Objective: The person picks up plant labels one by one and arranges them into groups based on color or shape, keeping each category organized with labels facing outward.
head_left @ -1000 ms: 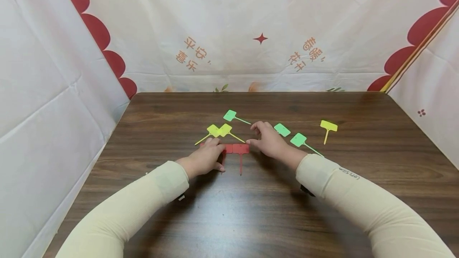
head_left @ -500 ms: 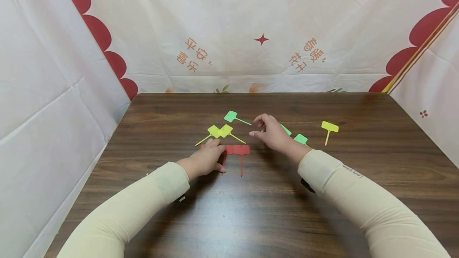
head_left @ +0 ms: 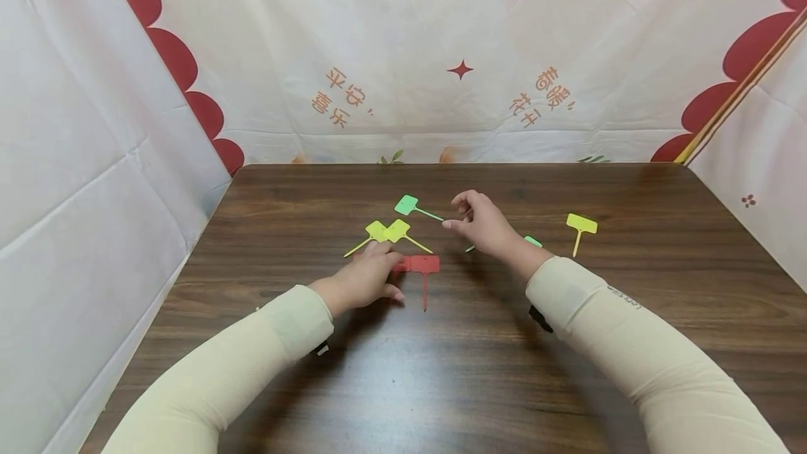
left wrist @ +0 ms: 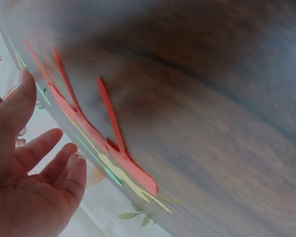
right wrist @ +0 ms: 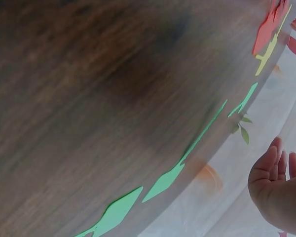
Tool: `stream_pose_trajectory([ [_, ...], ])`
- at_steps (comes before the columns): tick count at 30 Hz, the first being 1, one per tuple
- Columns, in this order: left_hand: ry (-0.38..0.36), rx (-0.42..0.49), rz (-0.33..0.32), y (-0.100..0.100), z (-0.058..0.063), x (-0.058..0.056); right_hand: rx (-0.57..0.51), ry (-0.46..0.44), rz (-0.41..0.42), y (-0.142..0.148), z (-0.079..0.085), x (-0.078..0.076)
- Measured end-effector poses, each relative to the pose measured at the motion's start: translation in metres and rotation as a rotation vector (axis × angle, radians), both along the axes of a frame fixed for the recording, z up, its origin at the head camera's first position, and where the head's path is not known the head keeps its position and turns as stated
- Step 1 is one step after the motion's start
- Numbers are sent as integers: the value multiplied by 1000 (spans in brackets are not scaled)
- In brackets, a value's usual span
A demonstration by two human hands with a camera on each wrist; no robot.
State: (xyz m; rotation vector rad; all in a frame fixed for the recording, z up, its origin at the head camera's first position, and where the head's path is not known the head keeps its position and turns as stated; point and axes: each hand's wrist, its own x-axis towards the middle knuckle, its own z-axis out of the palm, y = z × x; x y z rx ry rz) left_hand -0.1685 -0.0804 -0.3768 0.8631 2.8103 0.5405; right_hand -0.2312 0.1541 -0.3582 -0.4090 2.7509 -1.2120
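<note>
Worktop: dark wood-grain worktop, far edge against a printed cloth.
Left hand: left hand lies over the left part of the red row; thumb and fingers stand apart, with nothing clamped between them.
Left-hand contact: cannot be told with certainty; the hand covers the tags in the head view.
Right hand: right hand hangs right of centre, toward the far edge; fingers loosely bent, thumb apart, nothing gripped.
Red row: three red tags lie side by side at mid-worktop, between the left and right edges; stems run away from the far edge.
Yellow pair: two yellow tags lie just beyond the red row, heads meeting, stems spreading toward the left and right edges.
Far green tag: this green tag lies nearest the far edge, beyond the yellow pair; its stem tip is just beside the right thumb.
Other green tags: two green tags lie flat near the right hand, which mostly hides them in the head view.
Lone yellow tag: a single yellow tag lies toward the far right corner, stem away from the far edge.
Sleeves: pale sleeves cover both forearms.
</note>
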Motion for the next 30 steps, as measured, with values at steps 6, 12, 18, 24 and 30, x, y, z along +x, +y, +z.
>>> stream_pose_trajectory([
  [6,-12,0,-16,7,-2,1,-7,27,17,0,-1,-7],
  [12,7,-3,-17,12,-6,1,-17,31,47,0,-2,-15],
  [18,24,-7,-23,19,-8,2,7,0,70,0,2,-20],
  [24,35,-17,-30,24,-8,1,35,6,124,-3,0,-31],
  [30,59,-33,-47,28,-9,-2,72,20,172,-6,-3,-44],
])
